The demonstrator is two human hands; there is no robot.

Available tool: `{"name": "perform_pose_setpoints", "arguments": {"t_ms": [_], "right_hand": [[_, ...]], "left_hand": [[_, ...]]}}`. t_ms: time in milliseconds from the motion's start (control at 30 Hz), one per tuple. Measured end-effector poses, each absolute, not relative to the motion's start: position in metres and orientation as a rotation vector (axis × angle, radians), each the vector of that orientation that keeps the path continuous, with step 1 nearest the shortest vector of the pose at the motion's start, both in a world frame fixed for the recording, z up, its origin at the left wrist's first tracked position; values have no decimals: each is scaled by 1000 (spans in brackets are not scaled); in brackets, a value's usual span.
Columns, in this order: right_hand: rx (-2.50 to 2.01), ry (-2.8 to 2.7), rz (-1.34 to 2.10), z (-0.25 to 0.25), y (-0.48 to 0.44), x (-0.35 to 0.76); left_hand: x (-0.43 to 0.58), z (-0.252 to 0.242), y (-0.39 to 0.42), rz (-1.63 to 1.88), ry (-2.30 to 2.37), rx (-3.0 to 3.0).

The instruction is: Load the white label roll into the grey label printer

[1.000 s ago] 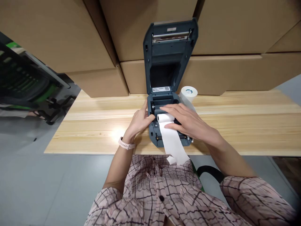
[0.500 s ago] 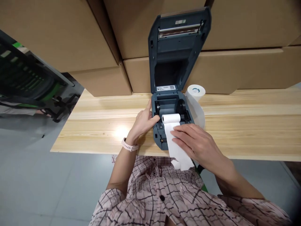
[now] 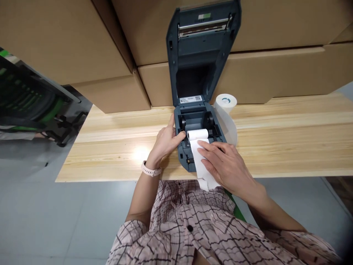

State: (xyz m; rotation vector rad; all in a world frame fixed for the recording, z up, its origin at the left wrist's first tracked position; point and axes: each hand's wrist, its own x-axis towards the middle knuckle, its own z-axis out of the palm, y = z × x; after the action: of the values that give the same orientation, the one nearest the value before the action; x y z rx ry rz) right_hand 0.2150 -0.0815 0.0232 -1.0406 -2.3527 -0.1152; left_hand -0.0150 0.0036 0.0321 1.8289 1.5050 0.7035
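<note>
A dark grey label printer [image 3: 193, 121] stands on the wooden table with its lid [image 3: 201, 48] swung up. A small white paper roll [image 3: 197, 134] lies across its open bay, and a strip of paper [image 3: 202, 167] runs from it over the front edge. My left hand [image 3: 165, 141] grips the printer's left side, thumb on the top edge. My right hand [image 3: 224, 165] lies flat on the paper strip with fingers stretched out, pressing it against the printer's front.
A second white roll [image 3: 226, 105] stands just right of the printer, its loose paper hanging down. Large cardboard boxes [image 3: 82, 55] are stacked along the back of the wooden table [image 3: 289, 140]. A dark rack [image 3: 27, 99] stands at the left over grey floor.
My right hand has slid from the roll in the bay down onto the paper strip at the printer's front. My left hand stays on the printer's side.
</note>
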Motion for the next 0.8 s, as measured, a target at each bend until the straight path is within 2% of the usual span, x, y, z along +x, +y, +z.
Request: {"name": "perform_pose_setpoints", "arguments": {"t_ms": [367,800], "right_hand": [[-987,-2436,-229,27,-87,212],[-1013,-2375,-319,23,-93,203]], "left_hand": [[-18,17,3,817,1524,1866],[-19,18,2,765,1558,1866]]}}
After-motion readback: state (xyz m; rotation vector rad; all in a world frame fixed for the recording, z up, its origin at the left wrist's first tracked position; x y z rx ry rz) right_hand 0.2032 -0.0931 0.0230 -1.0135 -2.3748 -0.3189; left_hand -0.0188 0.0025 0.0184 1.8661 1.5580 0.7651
